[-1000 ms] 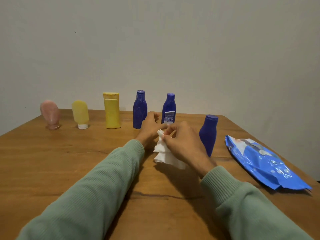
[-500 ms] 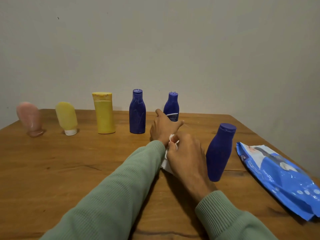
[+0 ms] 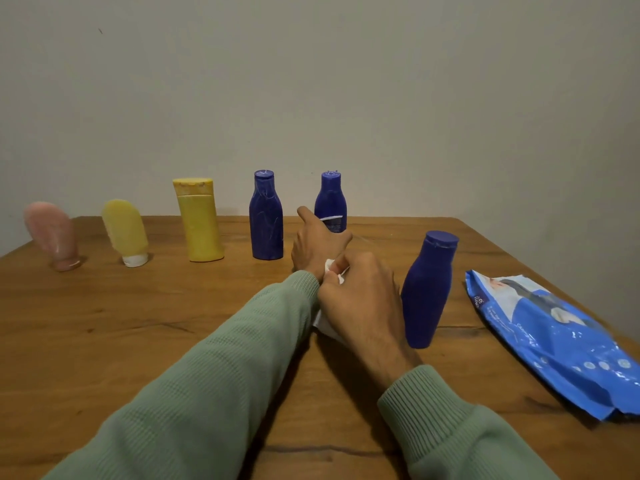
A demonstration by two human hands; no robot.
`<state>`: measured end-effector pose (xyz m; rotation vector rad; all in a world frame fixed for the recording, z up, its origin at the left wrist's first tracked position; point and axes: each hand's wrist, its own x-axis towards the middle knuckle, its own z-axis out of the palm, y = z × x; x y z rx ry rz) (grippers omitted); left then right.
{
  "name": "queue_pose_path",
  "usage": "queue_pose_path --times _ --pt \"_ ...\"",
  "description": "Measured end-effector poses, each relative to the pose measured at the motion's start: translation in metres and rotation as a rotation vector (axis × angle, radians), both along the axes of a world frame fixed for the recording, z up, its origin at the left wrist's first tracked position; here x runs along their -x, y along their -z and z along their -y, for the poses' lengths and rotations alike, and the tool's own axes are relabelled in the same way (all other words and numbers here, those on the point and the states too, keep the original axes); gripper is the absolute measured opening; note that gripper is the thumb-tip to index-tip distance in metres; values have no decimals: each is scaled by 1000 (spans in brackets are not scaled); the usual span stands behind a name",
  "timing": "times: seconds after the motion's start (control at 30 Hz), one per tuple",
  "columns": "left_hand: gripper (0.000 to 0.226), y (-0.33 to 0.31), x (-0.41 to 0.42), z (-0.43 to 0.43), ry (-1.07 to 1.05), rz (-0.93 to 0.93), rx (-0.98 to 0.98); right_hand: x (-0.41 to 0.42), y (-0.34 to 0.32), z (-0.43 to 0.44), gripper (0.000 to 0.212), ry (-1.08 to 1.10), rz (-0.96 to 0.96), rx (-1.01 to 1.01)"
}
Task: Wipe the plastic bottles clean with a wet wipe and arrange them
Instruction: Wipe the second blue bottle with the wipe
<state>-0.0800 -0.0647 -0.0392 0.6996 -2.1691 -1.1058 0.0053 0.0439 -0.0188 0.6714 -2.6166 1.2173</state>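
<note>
A row of bottles stands at the back of the wooden table (image 3: 104,334): a pink tube (image 3: 52,235), a pale yellow tube (image 3: 125,232), a yellow bottle (image 3: 200,221), and two blue bottles (image 3: 266,216) (image 3: 330,199). A third blue bottle (image 3: 427,289) stands nearer, right of my hands. My right hand (image 3: 360,299) grips a white wet wipe (image 3: 325,322), mostly hidden under it. My left hand (image 3: 317,247) is at the wipe's upper end, in front of the second blue bottle; its fingers are hidden.
A blue wet wipe pack (image 3: 554,337) lies flat at the right, near the table's edge. A plain wall stands right behind the table.
The wipe has been bunched from a loose hanging sheet into my right hand. My left hand has reached forward towards the second blue bottle. The view has turned slightly left.
</note>
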Motion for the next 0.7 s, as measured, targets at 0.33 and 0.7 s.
queue_pose_path --times 0.33,0.7 --pt "26 -34 -130 -14 325 -229 -559 -62 -37 -32 12 -245 -79 255" --pt "74 -45 -259 -30 754 -467 -958 -132 -69 -97 8 -484 -71 140"
